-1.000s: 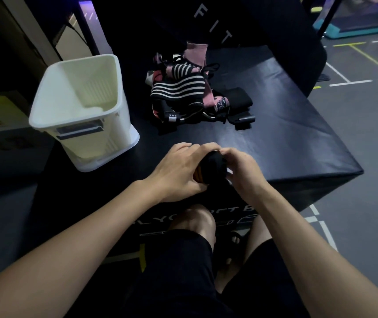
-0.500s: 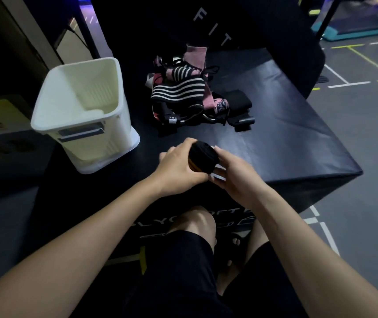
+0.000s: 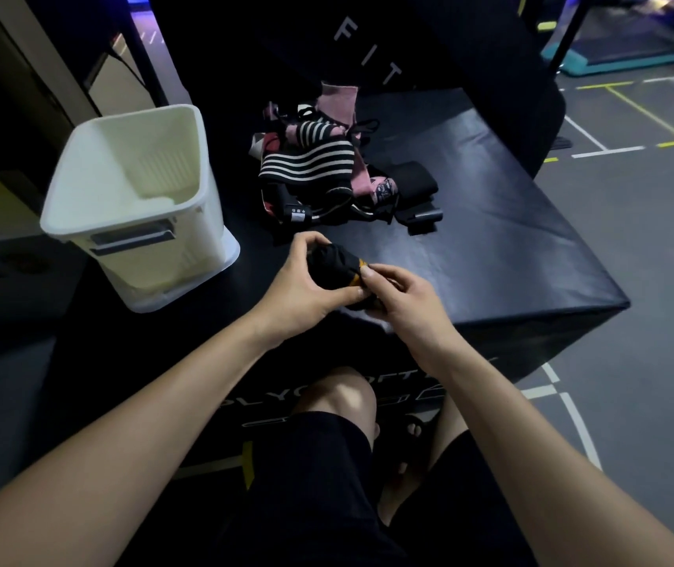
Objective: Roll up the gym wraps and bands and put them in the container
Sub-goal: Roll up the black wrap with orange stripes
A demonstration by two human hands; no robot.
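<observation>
White container [image 3: 139, 206] left, striped wrap pile [image 3: 319, 169] beyond hands [image 3: 351, 284]

The square cream-white plastic container [image 3: 139, 198] at ten o'clock looks smooth and faintly glossy; the black padded box top [image 3: 490, 239] shows a creased leatherette sheen; the striped black-and-white woven elastic cloth bands [image 3: 306, 161] at twelve o'clock look matt.

Dim gym room — grey floor [image 3: 633, 255] w/ white & yellow lines. Black padded plyo box [image 3: 490, 239] in the foreground, black upright pad [image 3: 429, 47] w/ "FIT" lettering behind it. Teal step platform [image 3: 617, 55] far right — bluish light at top.
</observation>
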